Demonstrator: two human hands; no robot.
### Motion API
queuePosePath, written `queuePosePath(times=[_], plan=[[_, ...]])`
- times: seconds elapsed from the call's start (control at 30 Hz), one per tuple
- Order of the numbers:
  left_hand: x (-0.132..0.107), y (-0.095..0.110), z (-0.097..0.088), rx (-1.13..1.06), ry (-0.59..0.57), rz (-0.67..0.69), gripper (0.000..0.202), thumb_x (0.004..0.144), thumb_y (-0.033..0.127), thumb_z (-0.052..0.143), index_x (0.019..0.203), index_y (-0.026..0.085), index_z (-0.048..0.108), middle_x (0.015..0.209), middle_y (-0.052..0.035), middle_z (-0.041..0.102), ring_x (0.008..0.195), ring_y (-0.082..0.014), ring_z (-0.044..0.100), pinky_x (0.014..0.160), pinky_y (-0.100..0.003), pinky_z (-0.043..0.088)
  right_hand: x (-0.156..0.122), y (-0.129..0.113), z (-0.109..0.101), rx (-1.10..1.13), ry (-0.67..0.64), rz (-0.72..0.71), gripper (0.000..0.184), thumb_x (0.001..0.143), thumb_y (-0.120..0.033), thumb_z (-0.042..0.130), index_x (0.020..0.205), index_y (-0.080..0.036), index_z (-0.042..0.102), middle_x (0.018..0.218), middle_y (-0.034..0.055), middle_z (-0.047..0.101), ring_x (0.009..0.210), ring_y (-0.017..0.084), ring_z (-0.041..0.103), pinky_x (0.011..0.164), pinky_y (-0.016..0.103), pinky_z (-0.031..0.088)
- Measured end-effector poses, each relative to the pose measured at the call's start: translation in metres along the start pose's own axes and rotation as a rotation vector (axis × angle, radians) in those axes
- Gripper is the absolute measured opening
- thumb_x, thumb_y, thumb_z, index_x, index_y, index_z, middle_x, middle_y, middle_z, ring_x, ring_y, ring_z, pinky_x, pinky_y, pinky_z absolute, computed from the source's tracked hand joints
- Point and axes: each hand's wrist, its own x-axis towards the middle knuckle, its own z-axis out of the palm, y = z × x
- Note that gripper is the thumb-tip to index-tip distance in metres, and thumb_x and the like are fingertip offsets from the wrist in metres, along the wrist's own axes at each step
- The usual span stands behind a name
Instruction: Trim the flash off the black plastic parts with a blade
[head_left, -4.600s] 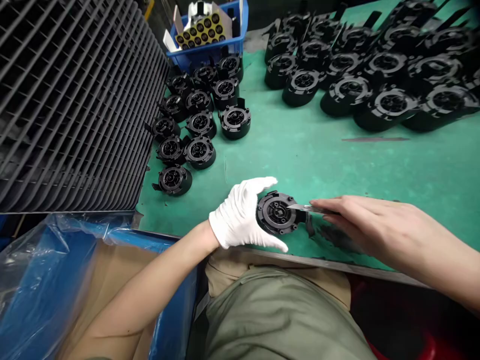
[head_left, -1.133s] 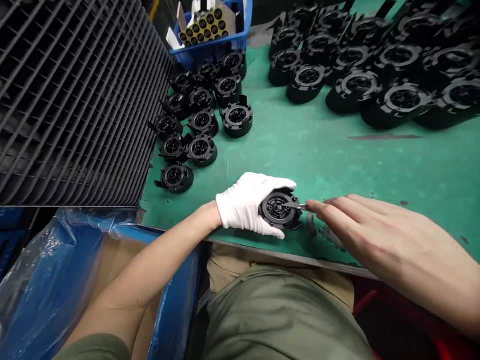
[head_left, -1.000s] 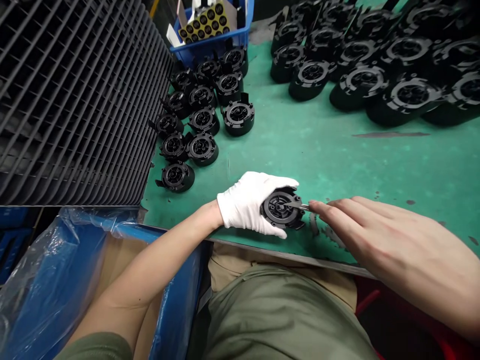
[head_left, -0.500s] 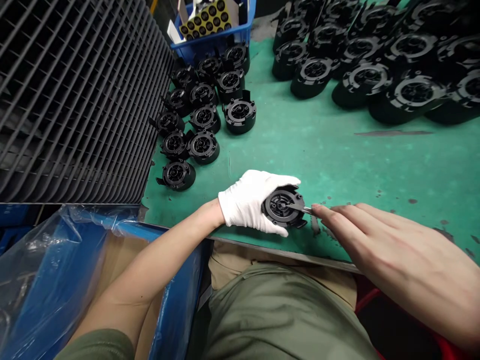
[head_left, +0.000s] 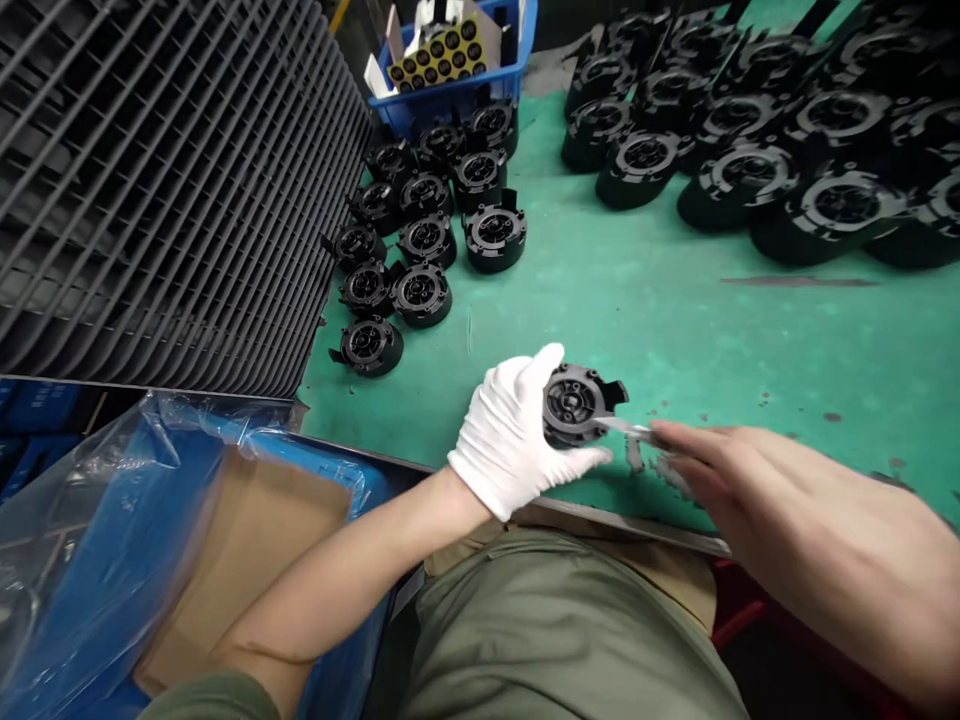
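My left hand (head_left: 517, 430), in a white glove, is closed around the left side of a round black plastic housing (head_left: 571, 402). Spokes and ribs show on the housing's upward face, and a tab sticks out at its upper right. In my bare right hand (head_left: 787, 510) is a slim knife (head_left: 628, 428) with a pale metal blade, pinched between thumb and fingers. Its tip touches or nearly touches the housing's right rim. Most of the knife's handle is hidden by the fingers.
Several similar black housings (head_left: 421, 292) stand at the left of the green table (head_left: 600, 300). Taller black parts (head_left: 645, 165) fill the back right. A blue bin (head_left: 450, 95) holds a yellow sticker sheet. Stacked black grilles (head_left: 172, 200) rise at left, above a plastic-lined blue crate (head_left: 97, 560).
My left hand has turned the housing, so its tab now points to the upper right. The knife tip has moved from near the housing's centre out to its right rim.
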Motion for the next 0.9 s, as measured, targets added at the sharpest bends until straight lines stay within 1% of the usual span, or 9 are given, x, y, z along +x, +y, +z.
queuePosePath(times=[0.07,0.17,0.27,0.33,0.43,0.57,0.63,0.77,0.9], plan=[[-0.005,0.001,-0.002,0.013,-0.06,0.03,0.152,0.081,0.103,0.105,0.195,0.022,0.045,0.173,-0.0288,0.076,0.161,-0.0562,0.077,0.141,-0.077,0.064,0.004,-0.008,-0.004,-0.021,-0.018,-0.082,0.043,0.126,-0.026,0.061,0.164,-0.022,0.08,0.125,0.0139,0.094,0.097,0.031,0.091,0.07,0.039,0.065],[0.013,-0.011,-0.012,-0.021,-0.194,0.126,0.157,0.068,0.106,0.111,0.19,0.025,0.054,0.18,-0.0287,0.073,0.169,-0.059,0.073,0.145,-0.079,0.06,0.014,-0.012,-0.008,-0.054,-0.017,-0.076,0.046,0.127,-0.024,0.054,0.165,-0.021,0.079,0.123,0.0148,0.093,0.1,0.033,0.09,0.071,0.04,0.063],[0.039,-0.026,-0.017,-0.076,-0.326,0.241,0.152,0.067,0.101,0.115,0.186,0.024,0.06,0.183,-0.0281,0.075,0.168,-0.0595,0.075,0.144,-0.081,0.062,0.019,-0.009,-0.004,-0.061,-0.041,-0.116,0.046,0.126,-0.019,0.051,0.166,-0.019,0.075,0.124,0.0143,0.091,0.102,0.031,0.089,0.075,0.038,0.065],[0.05,-0.033,-0.016,-0.099,-0.366,0.286,0.144,0.069,0.098,0.115,0.181,0.023,0.065,0.178,-0.0275,0.079,0.161,-0.0581,0.08,0.14,-0.079,0.065,0.02,-0.005,0.003,-0.08,-0.004,-0.145,0.045,0.126,-0.017,0.05,0.165,-0.018,0.073,0.124,0.0132,0.09,0.1,0.029,0.087,0.076,0.038,0.064],[0.054,-0.039,-0.01,-0.133,-0.345,0.318,0.136,0.071,0.099,0.113,0.175,0.022,0.07,0.168,-0.026,0.085,0.152,-0.0546,0.086,0.135,-0.074,0.07,0.019,-0.001,0.009,-0.07,0.05,-0.123,0.045,0.127,-0.019,0.046,0.161,-0.023,0.075,0.12,0.0113,0.089,0.098,0.029,0.086,0.077,0.039,0.061],[0.048,-0.042,-0.006,-0.17,-0.305,0.33,0.134,0.072,0.103,0.11,0.171,0.022,0.072,0.161,-0.0251,0.088,0.148,-0.0517,0.089,0.132,-0.071,0.072,0.02,0.005,0.005,-0.034,-0.076,-0.073,0.044,0.129,-0.024,0.05,0.162,-0.028,0.078,0.123,0.0117,0.09,0.103,0.031,0.088,0.08,0.041,0.062],[0.047,-0.043,-0.005,-0.169,-0.298,0.324,0.132,0.071,0.105,0.11,0.168,0.022,0.074,0.16,-0.025,0.089,0.146,-0.0515,0.089,0.132,-0.072,0.072,0.021,0.007,0.001,-0.031,-0.098,-0.072,0.045,0.128,-0.023,0.051,0.163,-0.029,0.078,0.122,0.011,0.091,0.104,0.032,0.089,0.079,0.042,0.063],[0.047,-0.043,-0.005,-0.145,-0.293,0.326,0.129,0.073,0.103,0.11,0.167,0.023,0.074,0.16,-0.0252,0.089,0.146,-0.0516,0.089,0.132,-0.072,0.071,0.022,0.008,-0.002,-0.033,-0.093,-0.109,0.047,0.127,-0.022,0.052,0.167,-0.027,0.076,0.123,0.0116,0.091,0.102,0.032,0.088,0.077,0.043,0.063],[0.047,-0.043,-0.004,-0.137,-0.289,0.357,0.129,0.076,0.102,0.109,0.17,0.022,0.071,0.16,-0.0261,0.088,0.148,-0.0514,0.088,0.132,-0.071,0.071,0.023,0.002,-0.007,-0.046,-0.081,-0.178,0.059,0.123,-0.011,0.048,0.176,-0.024,0.071,0.122,0.0119,0.09,0.104,0.032,0.088,0.078,0.042,0.065]])
